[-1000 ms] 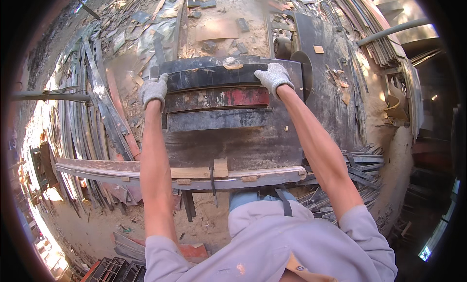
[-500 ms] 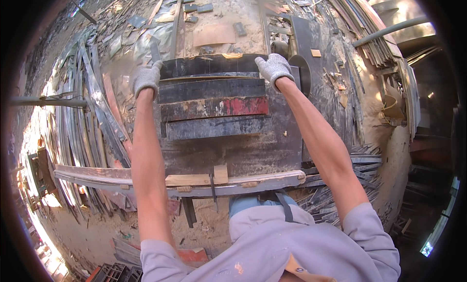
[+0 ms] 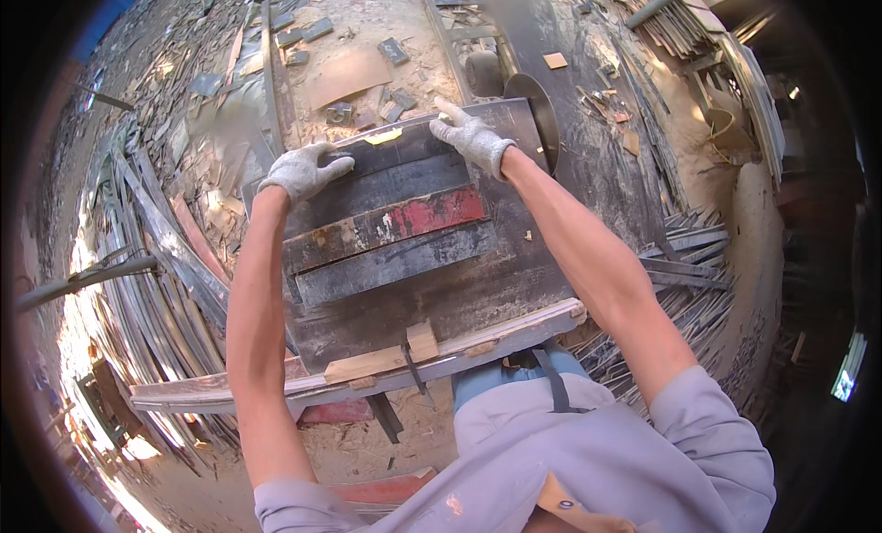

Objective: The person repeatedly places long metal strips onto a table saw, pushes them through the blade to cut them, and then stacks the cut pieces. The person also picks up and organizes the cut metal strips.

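My left hand [image 3: 305, 172], in a grey knit glove, rests at the left end of the farther dark boards, with thumb and fingers apart. My right hand [image 3: 473, 142], gloved alike, reaches over their right part, fingers stretched out toward the far left. Neither hand is closed round anything. Nearer to me, a dark board [image 3: 404, 186] lies beside a board with worn red paint [image 3: 439, 211] and a grey-black board [image 3: 395, 262]. These lie side by side on a dark worktable [image 3: 367, 326]. The hands partly cover the farthest boards.
A round saw blade [image 3: 535, 119] stands just right of my right hand. A pale wood strip [image 3: 372, 363] and small block [image 3: 422, 342] lie along the table's near rail [image 3: 501, 342]. Long scrap strips [image 3: 156, 248] are piled at left. Offcuts and sawdust [image 3: 354, 73] cover the ground beyond.
The view has turned, so the table and boards appear tilted. My hands have come closer together, from the far board's two ends to over the farther boards.
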Available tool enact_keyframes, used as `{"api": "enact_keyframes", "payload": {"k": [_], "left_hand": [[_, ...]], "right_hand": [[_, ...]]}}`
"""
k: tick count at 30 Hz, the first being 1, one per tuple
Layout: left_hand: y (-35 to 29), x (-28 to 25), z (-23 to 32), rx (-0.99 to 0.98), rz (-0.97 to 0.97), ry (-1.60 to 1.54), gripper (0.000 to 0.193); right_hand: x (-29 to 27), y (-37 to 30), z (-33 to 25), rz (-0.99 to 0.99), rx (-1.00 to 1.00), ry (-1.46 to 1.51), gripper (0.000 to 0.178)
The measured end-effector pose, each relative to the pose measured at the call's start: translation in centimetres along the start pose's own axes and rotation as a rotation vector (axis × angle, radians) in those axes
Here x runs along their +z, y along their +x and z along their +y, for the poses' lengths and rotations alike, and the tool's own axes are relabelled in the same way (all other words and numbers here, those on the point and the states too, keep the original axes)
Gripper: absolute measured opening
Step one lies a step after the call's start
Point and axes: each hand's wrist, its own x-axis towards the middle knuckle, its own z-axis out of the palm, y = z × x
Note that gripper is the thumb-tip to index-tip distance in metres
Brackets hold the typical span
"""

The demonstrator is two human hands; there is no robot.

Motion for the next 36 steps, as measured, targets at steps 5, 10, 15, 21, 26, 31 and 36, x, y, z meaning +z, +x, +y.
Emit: {"api": "enact_keyframes", "payload": {"k": [5,10,15,21,26,31,36], "left_hand": [[5.7,0.0,-1.7,0.081,-0.092,-0.088,0.080],[13.8,2.3,-0.9,-0.164,-0.237,-0.330,0.105],[17.2,4.5,3.8,-0.259,-0.326,-0.236,0.087],[17.5,5.6,6.9,-0.363,-0.368,-0.409,0.053],[20.2,6.3,5.8,-0.377,-0.393,-0.418,0.052],[19.2,7.3,8.9,-0.408,-0.318,-0.475,0.051],[14.6,13.0,12.9,-0.294,-0.400,-0.403,0.056]], "right_hand": [[-3.1,-6.1,8.6,0.137,0.352,0.614,0.100],[0.8,-13.9,15.0,0.276,0.646,0.759,0.110],[3.8,-11.3,16.9,0.188,0.706,0.437,0.103],[1.8,-15.7,15.1,0.689,0.689,0.809,0.091],[7.4,-18.2,17.8,0.177,0.718,1.920,0.023],[6.8,-17.2,16.7,0.156,0.756,1.847,0.026],[7.1,-23.8,20.6,0.116,0.809,1.567,0.021]]}}
